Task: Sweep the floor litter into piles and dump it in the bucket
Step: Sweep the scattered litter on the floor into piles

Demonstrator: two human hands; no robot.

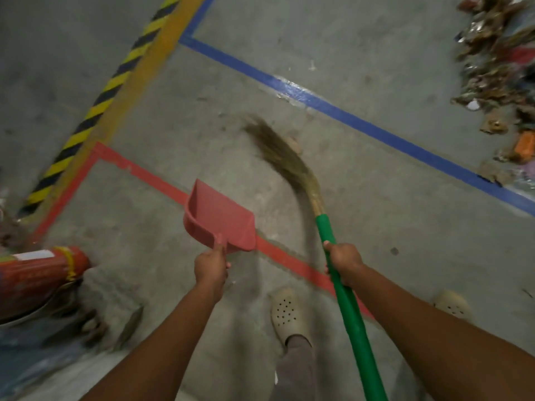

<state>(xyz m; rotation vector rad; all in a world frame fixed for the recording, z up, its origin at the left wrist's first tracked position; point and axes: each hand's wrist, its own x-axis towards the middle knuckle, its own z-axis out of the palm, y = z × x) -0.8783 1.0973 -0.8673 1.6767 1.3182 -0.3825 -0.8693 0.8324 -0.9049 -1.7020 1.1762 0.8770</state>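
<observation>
My left hand (210,266) grips the handle of a red plastic dustpan (220,217), which is held above the floor with nothing visible in it. My right hand (343,263) grips the green handle of a grass broom (344,302). The broom's straw head (278,153) is blurred over the concrete ahead of me, beside a small brown scrap (295,144). A long heap of mixed litter (498,73) lies at the far right beyond the blue tape line. A red bucket (37,280) lies at the left edge with more litter (86,328) next to it.
Red tape (289,256), blue tape (347,114) and a yellow-black hazard stripe (115,82) mark the grey concrete floor. My feet in pale perforated clogs (286,312) stand just behind the red line. Blue sheeting (26,363) lies at the lower left.
</observation>
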